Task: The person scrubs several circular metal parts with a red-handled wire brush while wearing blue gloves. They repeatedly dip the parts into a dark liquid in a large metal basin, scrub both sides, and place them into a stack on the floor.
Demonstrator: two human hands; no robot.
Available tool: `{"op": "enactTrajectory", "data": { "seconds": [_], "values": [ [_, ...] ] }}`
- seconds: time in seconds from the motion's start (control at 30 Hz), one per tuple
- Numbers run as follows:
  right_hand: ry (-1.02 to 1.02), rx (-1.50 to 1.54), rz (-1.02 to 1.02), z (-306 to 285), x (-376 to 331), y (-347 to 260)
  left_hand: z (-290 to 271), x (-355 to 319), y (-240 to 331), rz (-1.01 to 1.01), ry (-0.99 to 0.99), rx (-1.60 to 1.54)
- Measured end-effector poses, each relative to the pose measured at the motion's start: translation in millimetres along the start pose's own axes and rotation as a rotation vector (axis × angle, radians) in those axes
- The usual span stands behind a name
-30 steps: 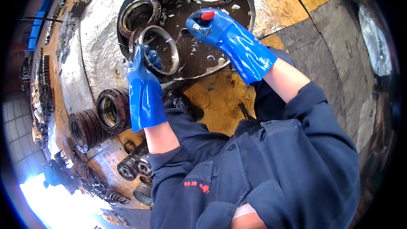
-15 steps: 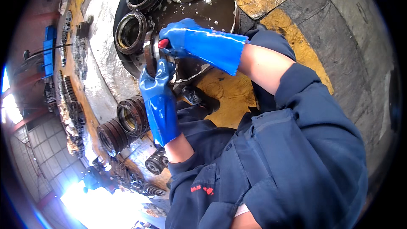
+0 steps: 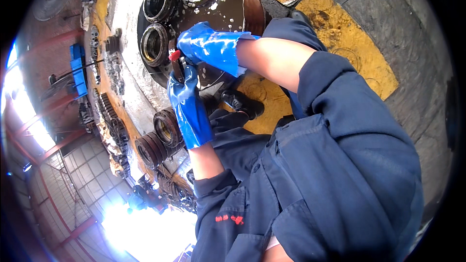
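Workshop floor, round dark wash basin [image 3: 245,7] upper centre. I log: left blue-gloved hand [image 3: 187,92] gripping upright dark metal ring [image 3: 180,68]; right blue-gloved hand [image 3: 206,46] just above, clutching red-tipped brush [image 3: 174,55].

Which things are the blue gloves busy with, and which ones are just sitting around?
Busy with:
- left hand gripping a dark metal ring on edge
- right hand pressing a red-tipped tool to that ring
- round tub of dark foamy liquid below them

Just sitting around:
- three rings lying in the tub
- stacked rings on the floor
- blue machine far off
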State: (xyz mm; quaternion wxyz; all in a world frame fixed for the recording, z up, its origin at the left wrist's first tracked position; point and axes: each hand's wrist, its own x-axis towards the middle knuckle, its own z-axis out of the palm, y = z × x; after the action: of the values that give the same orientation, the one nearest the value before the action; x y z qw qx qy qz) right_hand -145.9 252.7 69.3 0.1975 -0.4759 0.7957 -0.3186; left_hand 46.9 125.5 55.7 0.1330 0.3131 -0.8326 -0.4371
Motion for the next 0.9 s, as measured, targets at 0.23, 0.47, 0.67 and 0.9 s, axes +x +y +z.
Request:
{"op": "enactTrajectory", "data": {
  "seconds": [0.23, 0.47, 0.67, 0.9],
  "values": [
    [0.033, 0.018, -0.024, -3, -5, -2, 12, 14, 8, 0.067, 0.01, 0.064],
    [0.027, -0.001, -0.024, -6, -4, -1, 14, 21, 11, 0.09, 0.002, 0.079],
    [0.022, -0.012, -0.022, -6, -4, 0, 16, 25, 9, 0.074, 0.016, 0.109],
    [0.021, -0.029, -0.018, -5, -3, 0, 21, 27, 34, -0.004, -0.005, 0.281]
  ]
}}
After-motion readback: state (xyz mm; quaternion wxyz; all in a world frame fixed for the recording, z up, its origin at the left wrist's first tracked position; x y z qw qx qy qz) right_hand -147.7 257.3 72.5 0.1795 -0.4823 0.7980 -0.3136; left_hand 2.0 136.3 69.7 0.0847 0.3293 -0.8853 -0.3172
